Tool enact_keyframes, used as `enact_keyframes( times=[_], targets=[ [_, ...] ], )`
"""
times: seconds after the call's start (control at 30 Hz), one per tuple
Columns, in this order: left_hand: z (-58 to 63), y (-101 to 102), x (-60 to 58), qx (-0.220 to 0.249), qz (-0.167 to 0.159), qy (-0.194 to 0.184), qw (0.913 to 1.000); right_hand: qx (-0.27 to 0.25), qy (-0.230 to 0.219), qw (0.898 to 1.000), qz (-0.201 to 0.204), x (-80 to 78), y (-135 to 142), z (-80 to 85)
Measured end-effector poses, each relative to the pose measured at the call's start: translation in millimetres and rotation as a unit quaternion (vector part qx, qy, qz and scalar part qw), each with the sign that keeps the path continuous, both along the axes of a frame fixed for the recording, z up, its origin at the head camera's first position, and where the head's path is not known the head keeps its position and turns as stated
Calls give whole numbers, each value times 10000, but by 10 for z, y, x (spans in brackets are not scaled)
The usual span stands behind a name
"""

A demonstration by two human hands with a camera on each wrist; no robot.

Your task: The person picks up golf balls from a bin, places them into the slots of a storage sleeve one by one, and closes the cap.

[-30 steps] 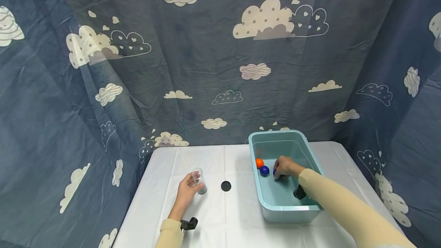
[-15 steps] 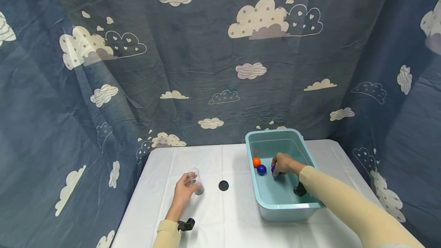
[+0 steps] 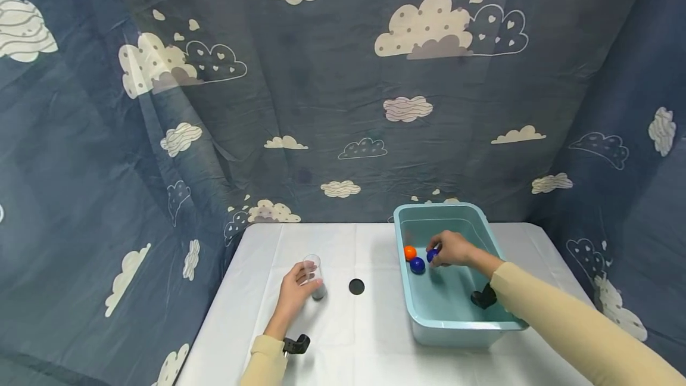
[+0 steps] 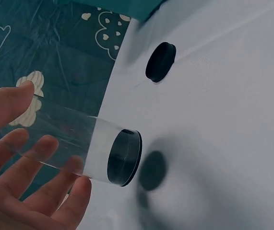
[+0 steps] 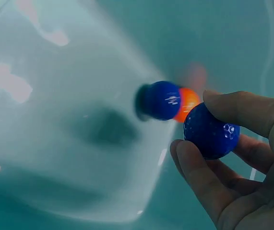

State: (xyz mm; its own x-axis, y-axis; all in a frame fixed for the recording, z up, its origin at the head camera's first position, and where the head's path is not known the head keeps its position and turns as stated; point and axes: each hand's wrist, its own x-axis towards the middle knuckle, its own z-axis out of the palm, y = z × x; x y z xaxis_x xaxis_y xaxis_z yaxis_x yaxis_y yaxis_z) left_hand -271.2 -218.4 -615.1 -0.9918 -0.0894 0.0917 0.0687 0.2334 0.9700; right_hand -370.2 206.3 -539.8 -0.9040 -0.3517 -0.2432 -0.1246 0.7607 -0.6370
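White table (image 3: 375, 338): left hand (image 3: 293, 293) gripped tube (image 4: 77, 136); right hand (image 3: 454, 248) pinched blue ball (image 5: 211, 130) above bin (image 3: 455, 325) floor, likely mid-pickup; next move needed steady fingers.

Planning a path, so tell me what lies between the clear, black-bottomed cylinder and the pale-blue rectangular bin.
In the head view, a round black cap lies on the white tablecloth between the cylinder and the bin; otherwise only cloth shows.

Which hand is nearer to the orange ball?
Right. The right hand holds a blue ball inside the bin, close to the orange ball; the left hand is outside the bin, holding the clear tube.
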Motion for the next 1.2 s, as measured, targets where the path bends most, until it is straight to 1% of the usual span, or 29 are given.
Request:
enact_keyframes(
  times=[0.1, 0.17, 0.2, 0.3, 0.4, 0.6, 0.83, 1.07, 1.2],
  targets=[
    [48, 56, -17, -151, -56, -4, 9999, -95, 111, 9999, -52, 71, 59, 110],
    [94, 87, -6, -218, -31, -32, 9998, -151, 218, 9996, 38, 116, 77, 178],
    [119, 101, 5, -240, -27, -22, 9997, -156, 263, 9995, 7, 137, 79, 212],
    [207, 145, 56, -206, -55, 62, 9998, -139, 517, 9986, 49, 212, 89, 328],
    [301, 198, 132, -150, -88, 225, 9996, -143, 805, 9966, 67, 287, 83, 446],
    [494, 337, 245, -135, -125, 506, 9985, -355, 1193, 9922, 108, 398, 57, 659],
    [710, 476, 335, -157, -231, 826, 9962, -707, 1363, 9881, 86, 494, 9, 817],
    [831, 571, 437, -450, -375, 910, 9941, -1031, 1443, 9840, 139, 673, -156, 982],
    [890, 614, 475, -433, -482, 979, 9931, -1272, 1339, 9827, 160, 740, -272, 1049]
  ],
)
